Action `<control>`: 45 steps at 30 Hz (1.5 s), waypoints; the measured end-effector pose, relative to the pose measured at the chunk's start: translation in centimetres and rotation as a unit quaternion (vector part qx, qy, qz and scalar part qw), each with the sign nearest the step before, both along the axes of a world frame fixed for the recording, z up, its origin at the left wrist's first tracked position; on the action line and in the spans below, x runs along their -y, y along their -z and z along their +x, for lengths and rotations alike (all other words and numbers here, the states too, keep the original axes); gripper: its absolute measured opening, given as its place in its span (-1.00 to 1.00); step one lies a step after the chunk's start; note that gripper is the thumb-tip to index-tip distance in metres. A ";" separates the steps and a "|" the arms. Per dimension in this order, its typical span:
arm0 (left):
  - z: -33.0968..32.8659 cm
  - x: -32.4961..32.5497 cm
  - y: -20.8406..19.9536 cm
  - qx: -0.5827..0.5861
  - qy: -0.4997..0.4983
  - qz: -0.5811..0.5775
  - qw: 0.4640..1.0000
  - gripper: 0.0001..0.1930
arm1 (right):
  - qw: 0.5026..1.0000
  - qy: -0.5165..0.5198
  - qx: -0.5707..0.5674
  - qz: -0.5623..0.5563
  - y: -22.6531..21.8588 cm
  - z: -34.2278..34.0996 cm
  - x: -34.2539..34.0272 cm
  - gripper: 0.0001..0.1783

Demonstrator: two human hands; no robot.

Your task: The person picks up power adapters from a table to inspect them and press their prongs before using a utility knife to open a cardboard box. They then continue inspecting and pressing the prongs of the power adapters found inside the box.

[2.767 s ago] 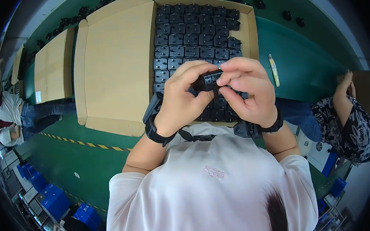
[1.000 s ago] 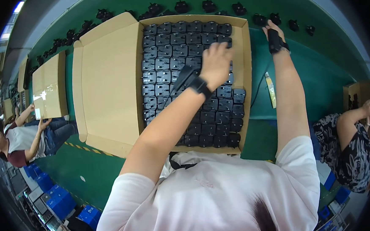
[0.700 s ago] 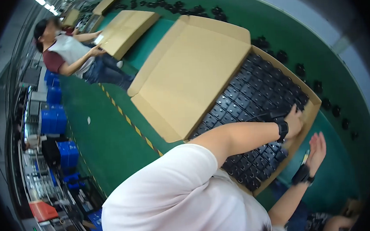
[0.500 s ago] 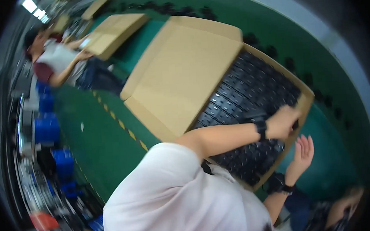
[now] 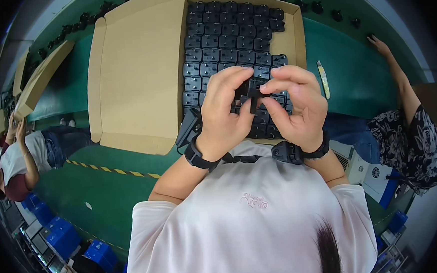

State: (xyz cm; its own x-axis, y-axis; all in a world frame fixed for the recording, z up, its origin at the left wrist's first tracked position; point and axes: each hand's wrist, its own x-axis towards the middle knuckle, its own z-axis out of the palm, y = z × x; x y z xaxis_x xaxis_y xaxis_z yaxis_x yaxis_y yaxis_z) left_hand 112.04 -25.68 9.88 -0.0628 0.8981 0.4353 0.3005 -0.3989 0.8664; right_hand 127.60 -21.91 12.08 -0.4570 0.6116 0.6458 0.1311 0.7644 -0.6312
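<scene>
My left hand (image 5: 224,113) and my right hand (image 5: 296,106) are raised together in front of my chest, both gripping one small black plastic part (image 5: 251,90) between their fingertips. Beneath them stands an open cardboard box (image 5: 140,81) on the green bench. Its right half is filled with neat rows of the same black parts (image 5: 227,41); its left half is a bare cardboard flap. Both wrists carry black bands with small devices.
More black parts (image 5: 320,7) lie in a row along the far side of the green bench (image 5: 354,73). A person in a patterned top (image 5: 408,125) reaches onto the bench at the right. Another person (image 5: 14,159) sits at the left by further cardboard boxes (image 5: 40,80). Blue crates (image 5: 59,236) stand lower left.
My hands were stretched out, the left over the box of parts and the right beyond it. They have come back together at my chest with one black part held between them.
</scene>
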 end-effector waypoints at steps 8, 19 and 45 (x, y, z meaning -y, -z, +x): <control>-3.1 3.5 -1.1 -0.048 -0.069 0.105 0.991 -0.51 | 1.000 -0.006 -0.003 0.003 -0.8 -3.4 4.0 -0.23; -5.3 2.7 0.0 -0.012 -0.049 0.092 0.994 -0.54 | 0.999 -0.023 0.022 -0.007 0.1 -5.1 3.3 -0.26; 16.4 -33.0 13.1 -0.347 -0.098 -0.044 0.932 -0.53 | 0.761 0.436 -0.191 -0.440 23.4 30.4 -46.3 -0.71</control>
State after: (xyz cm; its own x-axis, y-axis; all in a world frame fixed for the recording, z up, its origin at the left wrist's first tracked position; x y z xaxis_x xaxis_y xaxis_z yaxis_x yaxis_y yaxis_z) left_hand 128.41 7.34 -3.24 0.0398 0.9332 0.3572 0.8600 -0.2140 0.4632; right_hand 158.01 24.40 -11.32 0.4890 0.8477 -0.2057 0.0248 -0.2493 -0.9681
